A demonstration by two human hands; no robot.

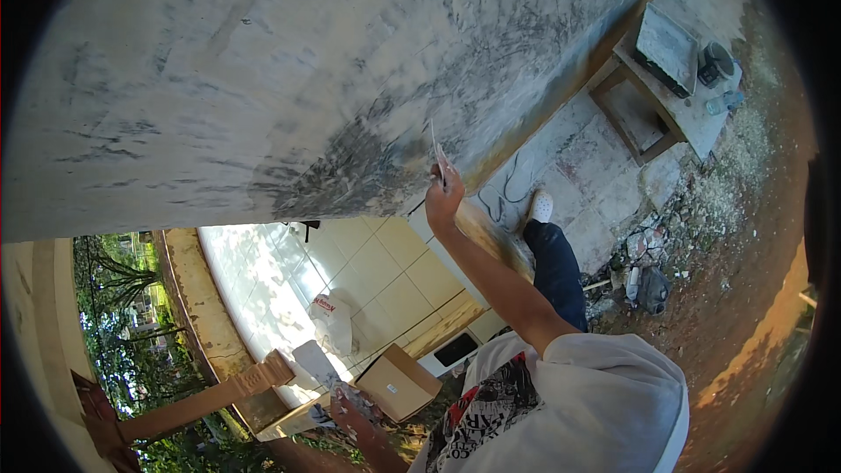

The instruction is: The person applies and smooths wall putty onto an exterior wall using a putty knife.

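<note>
Grey skim coat, streaked and patchy, covers the wall (263,61) that fills most of the head view. The person's right hand (442,197) is raised against it, grip closed around the handle of a thin flat blade (436,153), probably a putty knife or small trowel, whose edge lies on or just off the plaster beside a darker, rougher patch (350,166). The left hand (350,403) is low, near the lower edge; it appears to hold a smeared flat piece, perhaps a hawk or second blade, but I cannot tell how its fingers sit. Behind it on the pale tiled floor (385,271) lie a cardboard box (399,383) and a white plastic bag (331,320). Far right, a wooden bench (692,114) carries a grey tray (667,45), a dark round item and a clear bottle (725,102). Judgement: the smoothing or scraping stage is under way, wall partly worked. The next stroke would call for steady blade angle and even pressure across the dark patch, with the arm at full reach.
</note>
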